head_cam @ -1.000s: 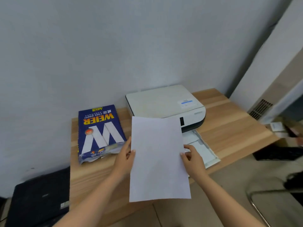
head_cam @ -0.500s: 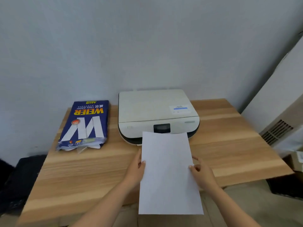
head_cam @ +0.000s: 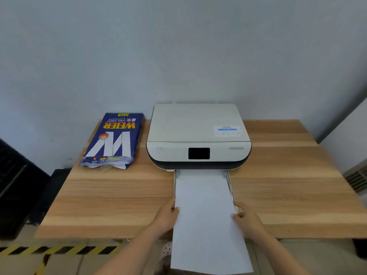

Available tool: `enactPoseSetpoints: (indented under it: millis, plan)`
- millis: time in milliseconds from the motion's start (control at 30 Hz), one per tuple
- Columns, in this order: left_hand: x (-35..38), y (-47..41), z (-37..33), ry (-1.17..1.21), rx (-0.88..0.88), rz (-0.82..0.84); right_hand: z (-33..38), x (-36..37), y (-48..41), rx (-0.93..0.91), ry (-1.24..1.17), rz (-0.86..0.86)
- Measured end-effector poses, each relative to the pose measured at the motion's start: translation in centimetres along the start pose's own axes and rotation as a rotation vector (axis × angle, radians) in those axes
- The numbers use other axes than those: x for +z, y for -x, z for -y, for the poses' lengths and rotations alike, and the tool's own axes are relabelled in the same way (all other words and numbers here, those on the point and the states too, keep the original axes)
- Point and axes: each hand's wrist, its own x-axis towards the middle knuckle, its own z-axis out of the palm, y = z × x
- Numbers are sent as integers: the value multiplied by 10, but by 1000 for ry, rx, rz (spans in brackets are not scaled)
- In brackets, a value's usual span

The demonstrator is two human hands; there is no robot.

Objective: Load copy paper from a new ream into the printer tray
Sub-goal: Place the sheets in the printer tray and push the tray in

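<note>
A white printer (head_cam: 198,132) sits at the back of the wooden table (head_cam: 99,197), its paper tray (head_cam: 230,181) pulled out toward me. I hold white copy paper (head_cam: 206,221) by its long edges, my left hand (head_cam: 167,217) on the left side and my right hand (head_cam: 247,220) on the right. The paper's far end lies over the tray, just in front of the printer's slot; its near end hangs past the table edge. A blue opened ream (head_cam: 114,140) lies left of the printer, its torn end facing me.
A grey wall stands behind the table. Black equipment (head_cam: 17,187) sits low at the left. Yellow-black hazard tape (head_cam: 59,250) marks the floor below the table's front edge. A white unit with a vent (head_cam: 355,177) stands at the right.
The view has swung to face the printer squarely. The paper has dropped lower and moved forward, so its far end now lies over the open tray.
</note>
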Motion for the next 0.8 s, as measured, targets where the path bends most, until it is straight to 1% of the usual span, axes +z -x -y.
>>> enactPoseSetpoints:
  millis: [200,267,433,633,800]
  plan:
    - [0,-23,2,-71,-102,-12,-1,-5,-21,66,2,16]
    - [0,-29,2,-85,-123,-21,-1,-7,-26,94,3,48]
    - [2,-33,-2,-59,-143,-12,1,-12,-35,158,-20,105]
    - [-6,-35,-7,-10,-140,-67,11,-20,-39,211,-175,117]
    - [-8,-35,-12,8,-159,-48,11,-23,-42,241,-181,128]
